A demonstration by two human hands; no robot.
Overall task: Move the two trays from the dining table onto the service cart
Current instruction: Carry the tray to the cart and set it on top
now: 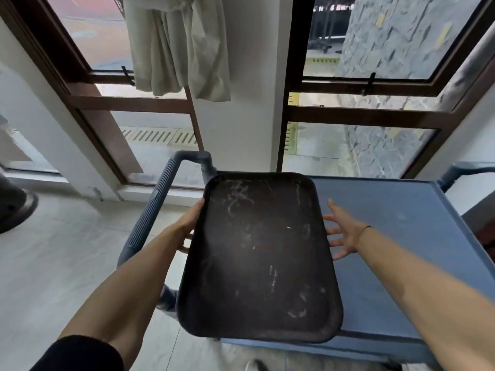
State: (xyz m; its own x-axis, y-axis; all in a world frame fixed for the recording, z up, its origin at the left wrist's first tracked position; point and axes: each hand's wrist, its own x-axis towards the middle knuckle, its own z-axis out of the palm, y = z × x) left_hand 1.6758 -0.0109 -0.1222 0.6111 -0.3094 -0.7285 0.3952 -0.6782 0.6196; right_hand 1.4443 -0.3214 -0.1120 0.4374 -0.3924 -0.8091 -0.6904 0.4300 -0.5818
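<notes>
Dark scuffed tray [261, 258] sits over the left end of the blue service cart [401, 236], its near-left corner overhanging the cart's edge; whether it rests flat on the cart top cannot be told. Left hand [187, 223] is on the tray's left rim, fingers [184, 247] curled under the edge, thumb along the top: gripping the tray. Right hand [344, 231] is just beside the tray's right rim, fingers [333, 231] spread wide and open, tips touching or nearly touching the rim; contact cannot be confirmed. Thin band on the right wrist, black sleeve [80, 354] on the left forearm. Only one tray in view. Left of the left fingers, close by, the cart's ribbed grey push handle [152, 212] runs alongside the tray's left side. Right of the right fingers, the cart top is bare blue surface. Beyond the fingertips: white pillar [249, 103], dark-framed windows [361, 113] either side, pale curtain [176, 46] hanging upper left. A dark rounded object [13, 207] sits on the floor [53, 263] far left, well apart from the hands.
</notes>
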